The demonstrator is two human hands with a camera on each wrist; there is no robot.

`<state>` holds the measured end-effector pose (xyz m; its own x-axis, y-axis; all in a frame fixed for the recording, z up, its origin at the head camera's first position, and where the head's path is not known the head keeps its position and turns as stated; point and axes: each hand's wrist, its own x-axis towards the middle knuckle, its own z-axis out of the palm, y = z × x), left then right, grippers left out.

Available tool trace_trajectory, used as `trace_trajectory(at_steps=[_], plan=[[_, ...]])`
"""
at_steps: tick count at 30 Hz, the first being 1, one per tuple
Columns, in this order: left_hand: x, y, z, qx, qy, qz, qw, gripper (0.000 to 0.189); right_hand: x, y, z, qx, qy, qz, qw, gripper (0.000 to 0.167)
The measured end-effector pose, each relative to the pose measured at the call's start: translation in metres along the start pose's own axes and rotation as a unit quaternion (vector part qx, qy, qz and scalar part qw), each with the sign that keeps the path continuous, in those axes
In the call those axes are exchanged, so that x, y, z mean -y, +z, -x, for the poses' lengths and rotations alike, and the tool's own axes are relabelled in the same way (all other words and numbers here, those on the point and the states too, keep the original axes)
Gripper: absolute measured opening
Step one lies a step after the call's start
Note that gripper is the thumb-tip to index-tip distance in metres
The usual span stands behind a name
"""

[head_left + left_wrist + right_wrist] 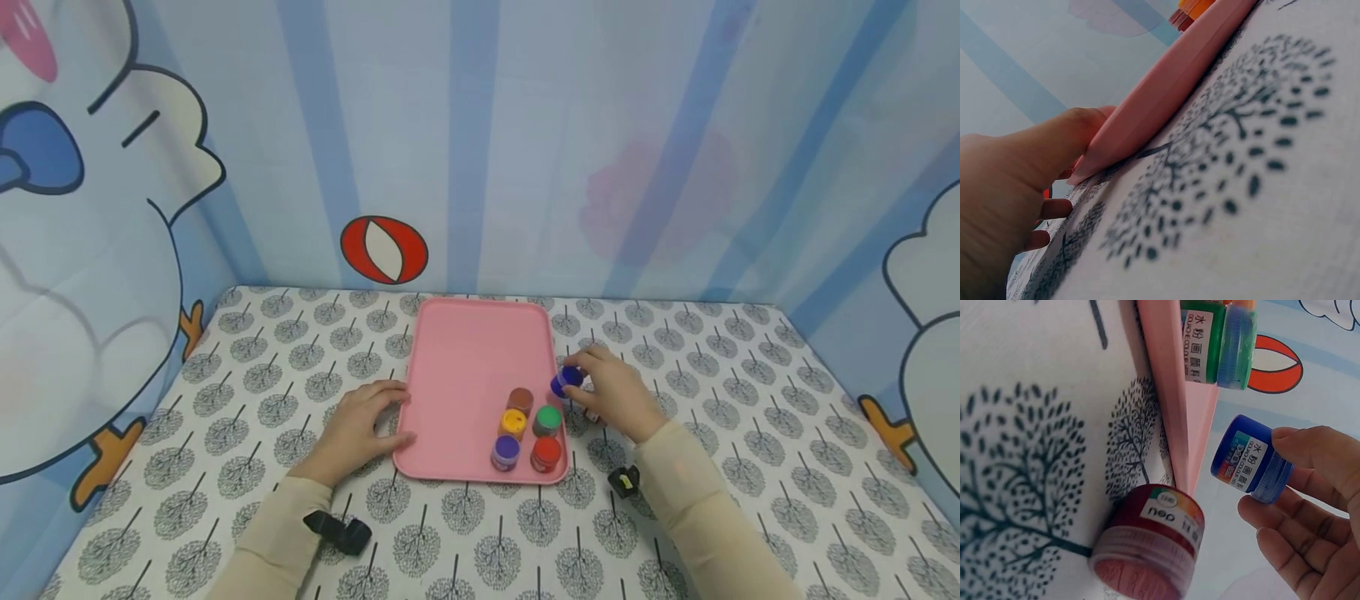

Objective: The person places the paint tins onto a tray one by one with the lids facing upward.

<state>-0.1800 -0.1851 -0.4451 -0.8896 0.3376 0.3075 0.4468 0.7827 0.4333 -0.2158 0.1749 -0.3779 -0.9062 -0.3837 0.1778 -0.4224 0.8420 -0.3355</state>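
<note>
My right hand (617, 395) pinches a small blue paint jar (1251, 459) between thumb and fingertips. The jar is tilted and hangs just off the right rim of the pink tray (480, 350). Inside the tray's near right part stand several paint jars: brown (521, 401), yellow (513, 423), green (547, 420), purple (506, 452) and red (546, 453). On the cloth beside the tray, a dark red jar (1147, 540) appears to lie on its side, mostly hidden under my right hand in the head view. My left hand (362, 427) touches the tray's left rim with spread fingers.
A white cloth (285, 417) printed with grey trees covers the table. Behind it hangs a blue striped backdrop (525, 150) with cartoon figures. Each wrist carries a black camera mount, such as the left mount (339, 532).
</note>
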Motion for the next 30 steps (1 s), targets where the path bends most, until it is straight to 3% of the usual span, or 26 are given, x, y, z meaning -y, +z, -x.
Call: trace_trajectory(at_steps=[21,30], plan=[[0.001,-0.002,0.000,0.005,-0.008,0.005,0.9999,0.057,0.014,0.010,-0.028,0.056,-0.024,0.020,0.9979,0.040],[0.003,0.001,0.000,0.004,-0.010,0.008,0.9999,0.057,0.020,0.017,-0.031,0.080,-0.021,0.014,0.9965,0.041]])
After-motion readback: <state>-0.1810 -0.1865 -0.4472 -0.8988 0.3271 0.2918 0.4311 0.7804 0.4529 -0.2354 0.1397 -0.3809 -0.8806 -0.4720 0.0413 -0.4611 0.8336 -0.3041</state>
